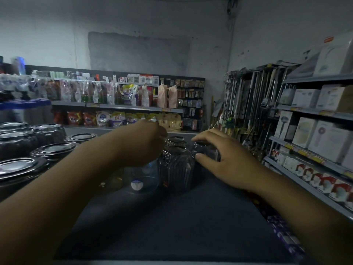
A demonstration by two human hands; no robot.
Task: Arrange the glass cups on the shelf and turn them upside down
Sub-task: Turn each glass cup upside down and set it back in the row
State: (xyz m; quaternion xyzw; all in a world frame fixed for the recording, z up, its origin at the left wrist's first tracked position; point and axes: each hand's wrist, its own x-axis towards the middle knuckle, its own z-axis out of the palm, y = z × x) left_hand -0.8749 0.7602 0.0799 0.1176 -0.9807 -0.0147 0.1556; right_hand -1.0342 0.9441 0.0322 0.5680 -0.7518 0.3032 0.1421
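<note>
You're placing now: right hand [219,152] curled round a small glass cup [207,151] at the far end of the shelf [172,226], just beside the ribbed glass cups [177,169], left hand [145,144] over those, its grip hidden, and next you'll likely need it set mouth-down in line.

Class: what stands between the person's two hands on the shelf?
The head view shows a ribbed glass cup standing between the left hand and the right hand, which grips a smaller glass cup.
</note>
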